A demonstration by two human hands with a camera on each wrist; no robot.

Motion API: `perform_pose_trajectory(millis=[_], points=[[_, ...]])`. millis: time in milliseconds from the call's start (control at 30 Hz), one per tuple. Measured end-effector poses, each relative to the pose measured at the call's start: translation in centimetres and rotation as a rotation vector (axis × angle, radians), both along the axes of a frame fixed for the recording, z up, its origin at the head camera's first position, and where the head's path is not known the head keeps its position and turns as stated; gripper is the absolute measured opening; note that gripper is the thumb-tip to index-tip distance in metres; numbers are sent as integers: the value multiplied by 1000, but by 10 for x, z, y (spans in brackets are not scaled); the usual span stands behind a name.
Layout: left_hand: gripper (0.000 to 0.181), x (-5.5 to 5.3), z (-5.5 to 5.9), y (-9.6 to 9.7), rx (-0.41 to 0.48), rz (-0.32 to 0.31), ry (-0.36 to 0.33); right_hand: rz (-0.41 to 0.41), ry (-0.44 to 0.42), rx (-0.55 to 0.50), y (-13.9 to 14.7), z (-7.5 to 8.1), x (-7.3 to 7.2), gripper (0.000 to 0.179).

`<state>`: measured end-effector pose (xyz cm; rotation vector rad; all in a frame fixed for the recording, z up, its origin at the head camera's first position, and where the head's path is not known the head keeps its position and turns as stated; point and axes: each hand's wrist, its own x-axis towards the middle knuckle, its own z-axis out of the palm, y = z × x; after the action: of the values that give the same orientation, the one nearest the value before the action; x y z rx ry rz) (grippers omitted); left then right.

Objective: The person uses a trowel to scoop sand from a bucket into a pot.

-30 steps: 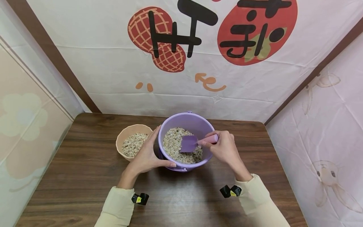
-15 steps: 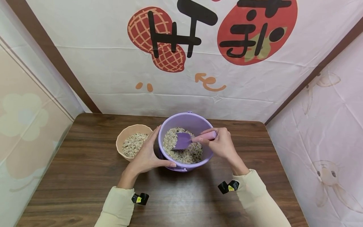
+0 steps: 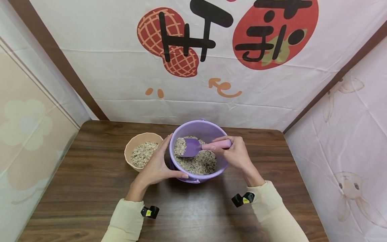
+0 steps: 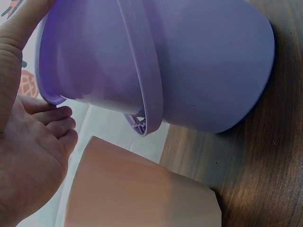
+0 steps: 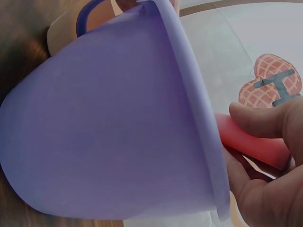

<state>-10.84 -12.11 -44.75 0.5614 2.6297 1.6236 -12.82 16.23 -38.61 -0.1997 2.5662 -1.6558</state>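
A lilac bucket holds a layer of pale, speckled grains. My right hand grips the pink handle of a small purple shovel over the bucket. Grains lie heaped at the far left end of its blade, which is close over the layer below. Against the left side of the bucket rests my left hand, thumb laid along the near rim and fingers stretched along the left rim. In the left wrist view, its fingertips are right at the rim.
Left of the bucket stands a peach bowl with similar grains, partly hidden behind my left hand. The bucket's carrying handle hangs down its side. A white printed cloth rises behind the wooden table.
My right hand has shifted the shovel to the left in the bucket, and its blade now shows a heap of grains at its end. My left hand stays at the rim.
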Motion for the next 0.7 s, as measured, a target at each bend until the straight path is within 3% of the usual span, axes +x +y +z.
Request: perform_pose_trajectory(millis=[233, 567, 700], points=[[143, 0, 0, 0, 0, -1, 7, -41, -77, -145, 7, -4, 5, 28], [142, 1, 1, 1, 1, 4, 7, -5, -79, -484, 24, -13, 21, 32], [142, 1, 1, 1, -5, 8, 7, -16, -76, -571, 29, -15, 27, 35]])
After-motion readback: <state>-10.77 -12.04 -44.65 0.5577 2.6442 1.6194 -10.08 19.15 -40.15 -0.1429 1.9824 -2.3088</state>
